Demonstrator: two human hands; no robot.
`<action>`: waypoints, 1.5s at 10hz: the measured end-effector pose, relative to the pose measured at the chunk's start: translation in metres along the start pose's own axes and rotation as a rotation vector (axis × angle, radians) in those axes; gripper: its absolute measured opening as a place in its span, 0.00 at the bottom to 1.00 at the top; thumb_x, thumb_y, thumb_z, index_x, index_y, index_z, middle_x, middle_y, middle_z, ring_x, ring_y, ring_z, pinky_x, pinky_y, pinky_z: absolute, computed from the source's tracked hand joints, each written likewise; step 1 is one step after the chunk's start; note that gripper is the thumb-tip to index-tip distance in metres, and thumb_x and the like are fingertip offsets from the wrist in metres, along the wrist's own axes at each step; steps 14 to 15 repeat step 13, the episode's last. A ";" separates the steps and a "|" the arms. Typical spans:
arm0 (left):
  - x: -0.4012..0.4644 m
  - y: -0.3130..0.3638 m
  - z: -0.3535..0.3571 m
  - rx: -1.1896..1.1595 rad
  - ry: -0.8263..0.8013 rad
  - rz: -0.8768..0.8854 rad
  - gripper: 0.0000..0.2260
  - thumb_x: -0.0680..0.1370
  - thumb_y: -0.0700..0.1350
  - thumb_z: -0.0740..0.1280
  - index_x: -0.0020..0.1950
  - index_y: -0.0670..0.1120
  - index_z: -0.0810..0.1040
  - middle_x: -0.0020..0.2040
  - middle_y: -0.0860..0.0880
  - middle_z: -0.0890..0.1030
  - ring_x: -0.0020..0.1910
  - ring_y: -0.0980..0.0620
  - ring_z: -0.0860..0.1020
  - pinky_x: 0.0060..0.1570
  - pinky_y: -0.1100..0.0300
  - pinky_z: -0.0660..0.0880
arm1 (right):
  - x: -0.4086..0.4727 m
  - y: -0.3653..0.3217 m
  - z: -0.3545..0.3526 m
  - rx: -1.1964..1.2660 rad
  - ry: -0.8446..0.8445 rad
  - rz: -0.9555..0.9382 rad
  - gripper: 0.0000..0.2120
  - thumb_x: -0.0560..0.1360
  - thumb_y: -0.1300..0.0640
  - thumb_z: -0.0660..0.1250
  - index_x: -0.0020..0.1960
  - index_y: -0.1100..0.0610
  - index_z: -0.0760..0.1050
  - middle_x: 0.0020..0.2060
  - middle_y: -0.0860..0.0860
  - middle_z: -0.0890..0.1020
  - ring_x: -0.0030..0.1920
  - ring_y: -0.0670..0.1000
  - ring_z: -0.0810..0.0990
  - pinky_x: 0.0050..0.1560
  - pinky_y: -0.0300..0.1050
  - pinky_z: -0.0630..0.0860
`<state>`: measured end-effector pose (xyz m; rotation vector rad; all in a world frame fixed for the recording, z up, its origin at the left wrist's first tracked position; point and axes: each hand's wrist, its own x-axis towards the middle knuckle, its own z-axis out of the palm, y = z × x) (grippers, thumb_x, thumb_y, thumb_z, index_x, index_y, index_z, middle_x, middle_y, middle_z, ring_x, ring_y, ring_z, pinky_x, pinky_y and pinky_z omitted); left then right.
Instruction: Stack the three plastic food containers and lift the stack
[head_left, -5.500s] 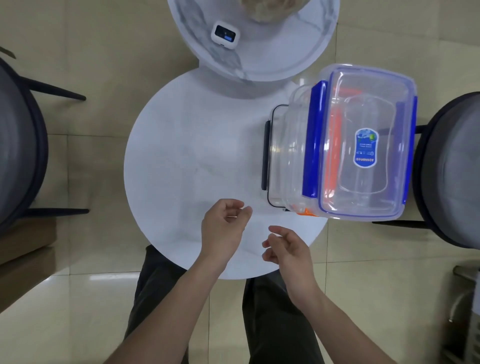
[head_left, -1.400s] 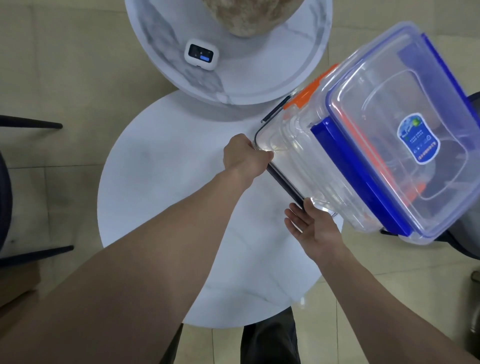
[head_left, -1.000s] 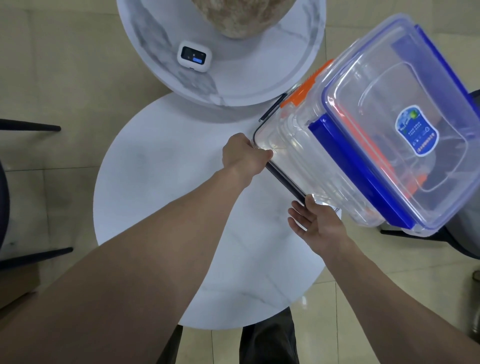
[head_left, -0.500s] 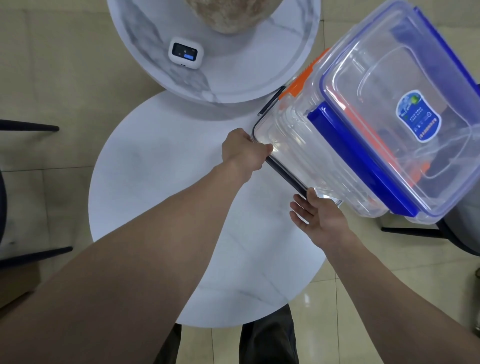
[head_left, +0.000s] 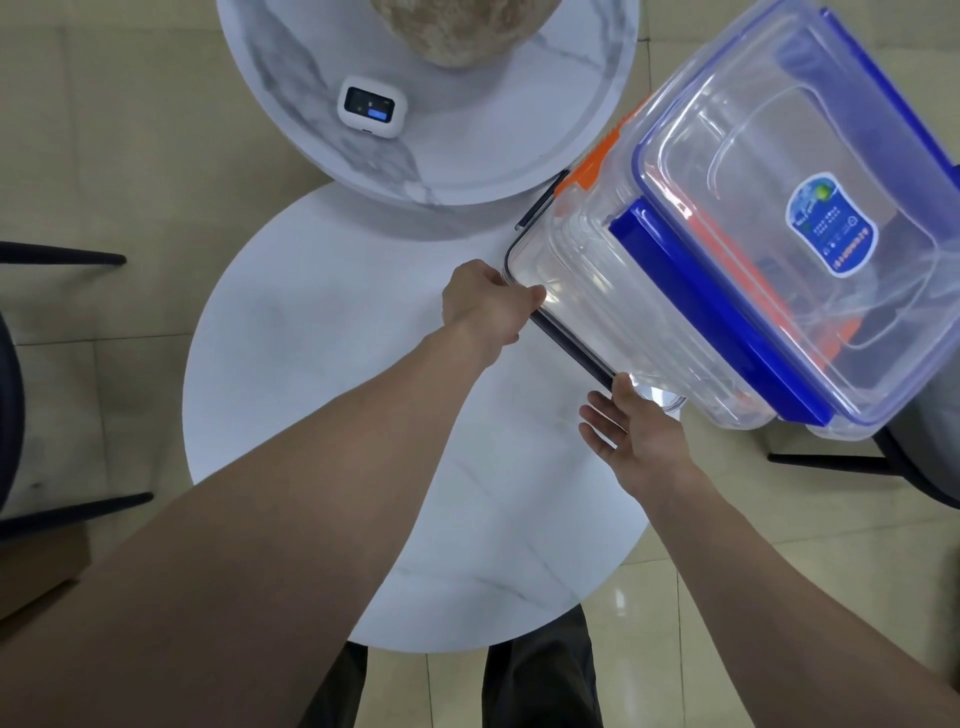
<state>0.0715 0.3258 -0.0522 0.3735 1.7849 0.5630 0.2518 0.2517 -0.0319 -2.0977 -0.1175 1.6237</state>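
Observation:
Three clear plastic food containers sit stacked and rise toward the camera at the right. The top one (head_left: 810, 171) has a blue-rimmed lid with a blue label and a blue clip. The middle one (head_left: 597, 166) shows orange clips. The bottom one (head_left: 566, 332) has a dark rim. My left hand (head_left: 483, 304) grips the bottom container's near-left corner. My right hand (head_left: 636, 434) holds its near-right corner, thumb on the rim and fingers spread beneath. The stack appears raised above the round white table (head_left: 337, 364), over its right edge.
A second round marble table (head_left: 545, 104) stands behind, carrying a small white device with a screen (head_left: 371, 111) and a beige rounded object (head_left: 457, 28). Dark chairs flank the table at left (head_left: 10, 415) and right (head_left: 930, 467). Tiled floor lies all around.
Both hands went from empty over the near table edge to gripping the bottom container. Over the last second the stack has risen toward the camera and shifted slightly right.

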 end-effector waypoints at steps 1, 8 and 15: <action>-0.001 -0.005 0.001 0.014 0.031 0.030 0.16 0.72 0.48 0.78 0.45 0.46 0.72 0.50 0.42 0.83 0.49 0.42 0.84 0.54 0.46 0.84 | -0.003 0.005 0.002 -0.028 0.065 -0.055 0.08 0.78 0.50 0.70 0.45 0.54 0.78 0.45 0.55 0.85 0.47 0.54 0.85 0.52 0.51 0.81; -0.008 -0.024 0.006 0.084 0.065 0.147 0.20 0.75 0.58 0.74 0.54 0.46 0.70 0.45 0.50 0.79 0.52 0.42 0.84 0.55 0.45 0.82 | 0.000 0.017 -0.002 -0.028 0.018 -0.121 0.14 0.77 0.46 0.69 0.53 0.56 0.78 0.47 0.57 0.85 0.44 0.55 0.86 0.51 0.50 0.83; -0.043 -0.044 -0.020 0.219 0.084 0.179 0.19 0.77 0.57 0.70 0.58 0.45 0.73 0.39 0.55 0.78 0.49 0.45 0.83 0.54 0.50 0.80 | -0.021 0.030 -0.017 -0.042 -0.014 -0.103 0.14 0.78 0.56 0.69 0.60 0.62 0.77 0.46 0.57 0.84 0.43 0.56 0.84 0.51 0.50 0.82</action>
